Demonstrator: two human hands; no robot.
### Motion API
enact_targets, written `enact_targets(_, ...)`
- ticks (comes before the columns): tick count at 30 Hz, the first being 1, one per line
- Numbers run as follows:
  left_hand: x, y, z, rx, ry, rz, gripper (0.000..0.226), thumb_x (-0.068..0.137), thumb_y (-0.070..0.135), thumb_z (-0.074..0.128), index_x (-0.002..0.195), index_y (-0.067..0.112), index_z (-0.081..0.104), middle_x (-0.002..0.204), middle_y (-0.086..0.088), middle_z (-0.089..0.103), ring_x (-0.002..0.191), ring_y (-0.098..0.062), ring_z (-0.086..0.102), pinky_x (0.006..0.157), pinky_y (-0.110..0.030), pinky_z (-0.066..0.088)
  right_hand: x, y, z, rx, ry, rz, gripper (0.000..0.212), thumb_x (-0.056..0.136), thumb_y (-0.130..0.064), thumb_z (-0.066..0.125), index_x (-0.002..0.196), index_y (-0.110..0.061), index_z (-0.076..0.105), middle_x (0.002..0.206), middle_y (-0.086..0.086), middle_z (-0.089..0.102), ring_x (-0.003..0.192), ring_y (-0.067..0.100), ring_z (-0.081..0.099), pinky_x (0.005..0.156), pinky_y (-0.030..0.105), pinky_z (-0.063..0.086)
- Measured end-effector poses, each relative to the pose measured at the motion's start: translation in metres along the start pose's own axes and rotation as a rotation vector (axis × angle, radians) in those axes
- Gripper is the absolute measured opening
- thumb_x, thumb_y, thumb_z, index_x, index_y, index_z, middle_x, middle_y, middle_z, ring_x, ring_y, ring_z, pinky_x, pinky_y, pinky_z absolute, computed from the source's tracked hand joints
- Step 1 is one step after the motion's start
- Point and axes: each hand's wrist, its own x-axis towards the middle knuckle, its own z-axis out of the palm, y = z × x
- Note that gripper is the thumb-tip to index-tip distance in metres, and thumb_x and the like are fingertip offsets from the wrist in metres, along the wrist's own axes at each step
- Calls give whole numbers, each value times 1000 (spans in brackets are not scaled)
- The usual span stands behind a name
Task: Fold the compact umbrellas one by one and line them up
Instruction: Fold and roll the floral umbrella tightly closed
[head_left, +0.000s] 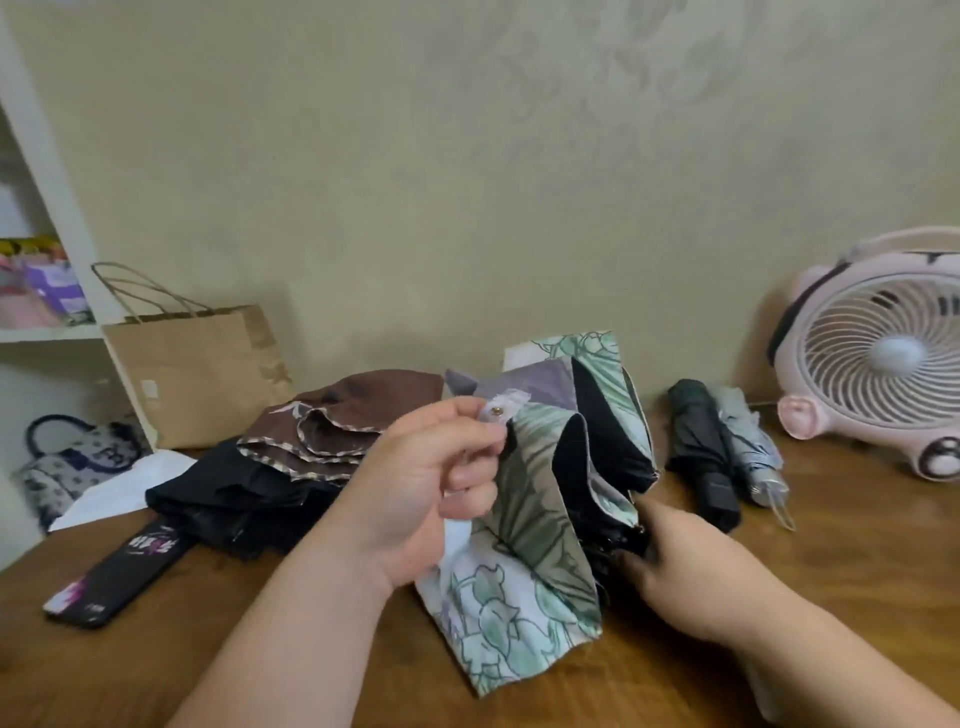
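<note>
Floral umbrella (535, 519) at table (156, 649) centre, half gathered, canopy loose. Left hand (415, 493) pinches its snap strap tab (496, 413) at the bundle's 11 o'clock; right hand (691, 571) grips the dark rib end at 4 o'clock. Likely light, with soft slippy fabric and thin bendy ribs: hold the shaft, wrap by strap. Folded dark umbrella (701, 452) and grey umbrella (753, 452) lie touching at 2 o'clock, near the fan (883, 358); tight there. Brown umbrella (353, 415) heaped at 10 o'clock. Best working room looks toward 6 o'clock.
</note>
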Motion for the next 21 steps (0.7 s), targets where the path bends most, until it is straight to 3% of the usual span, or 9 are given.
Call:
enact_targets(2,14,11,13,168,-16,-17,21,81,7,77,84,10,56,69,-1,41,47,-6,23,38,-17,15,-3,-4,-3,18,5,11,32,89,-48,58,116,-30,55,114,-8,68,105,17,65,87,34,54)
enact_targets(6,49,30,34,323,69,-104,29,99,27,65,76,18,50,62,4,35,41,-4,18,33,-15,11,-1,-1,-10,202,-62,60,26,80,-42,61,99,-25,60,92,-8,70,83,13,66,76,33,55)
enact_targets(9,70,39,45,323,127,-180,35,102,27,60,71,19,46,58,6,31,37,-3,19,31,-17,10,0,4,-12,471,-196,171,27,85,-34,70,98,-14,59,71,2,66,53,18,55,49,30,47)
enact_targets(12,80,41,60,399,172,-163,31,101,20,58,71,18,52,58,3,44,43,-8,37,37,-19,25,-2,7,-16,661,-316,207,44,86,-40,77,93,-1,57,68,11,62,45,21,47,39,26,37)
enact_targets(14,82,40,68,449,175,-144,28,100,20,58,72,18,57,61,3,54,52,-12,54,54,-25,41,-2,9,-20,720,-321,183,58,84,-53,77,88,3,61,70,19,62,44,22,46,38,26,34)
enact_targets(16,84,40,70,459,165,-152,26,100,22,58,75,19,60,61,4,59,61,-14,62,69,-29,49,-3,6,-21,652,-274,182,68,83,-58,75,109,3,59,69,16,65,43,22,49,38,27,38)
enact_targets(18,84,41,67,457,163,-155,26,101,22,58,76,18,61,60,4,60,65,-16,64,74,-31,52,-5,3,-18,509,-249,182,79,85,-57,74,142,-15,39,66,8,66,44,19,54,41,28,45)
enact_targets(21,74,48,56,441,131,-131,27,101,19,56,75,16,61,66,-1,59,61,-18,61,67,-30,52,-7,-1,-14,391,-270,131,83,88,-59,69,153,-22,34,70,5,66,50,19,60,48,30,54)
